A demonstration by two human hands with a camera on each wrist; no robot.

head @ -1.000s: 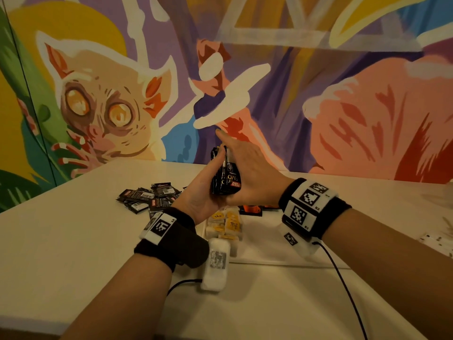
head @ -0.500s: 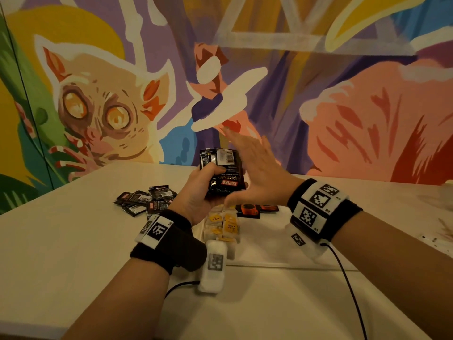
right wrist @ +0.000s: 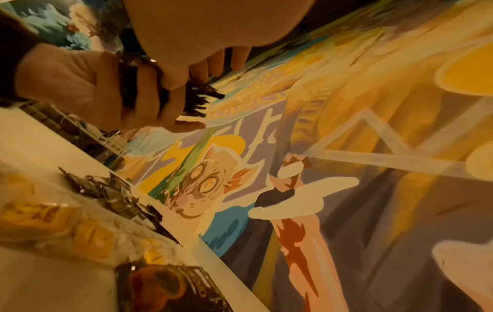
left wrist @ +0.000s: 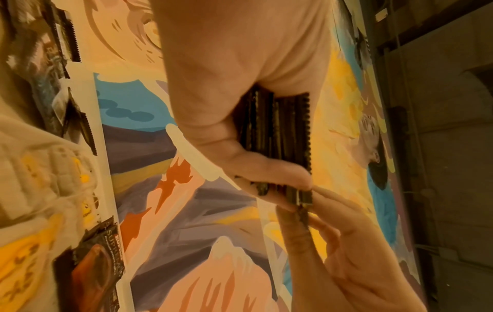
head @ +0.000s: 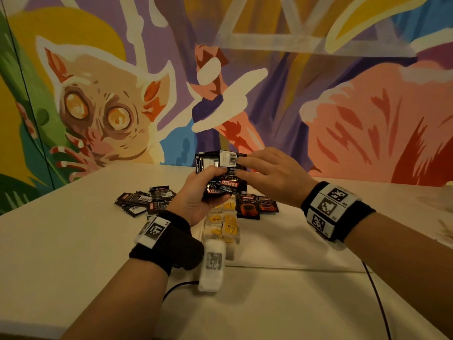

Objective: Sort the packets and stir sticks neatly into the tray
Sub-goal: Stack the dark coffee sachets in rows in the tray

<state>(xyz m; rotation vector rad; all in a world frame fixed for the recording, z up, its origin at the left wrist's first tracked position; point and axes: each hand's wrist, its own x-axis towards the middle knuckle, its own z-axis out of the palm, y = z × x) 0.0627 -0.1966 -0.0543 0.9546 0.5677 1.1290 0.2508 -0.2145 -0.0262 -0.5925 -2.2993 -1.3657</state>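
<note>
My left hand (head: 199, 192) grips a stack of black coffee packets (head: 221, 173) above the far end of the white tray (head: 289, 244). My right hand (head: 267, 174) reaches in from the right and pinches the stack's upper right edge between thumb and fingers. The left wrist view shows the stack (left wrist: 277, 135) edge-on under my left thumb, with the right hand's fingertips (left wrist: 296, 219) pinching its end. In the tray lie rows of yellow tea packets (head: 221, 223) and two coffee packets (head: 248, 206) face up.
A loose pile of black coffee packets (head: 145, 200) lies on the white table (head: 73, 241) left of the tray. A painted mural wall (head: 343, 106) rises right behind the table's far edge. A wrist cable (head: 378, 303) trails across the table at the right.
The stack turned from edge-on between both palms to face-up in my left hand. My right hand left the stack's side and now pinches its upper right edge.
</note>
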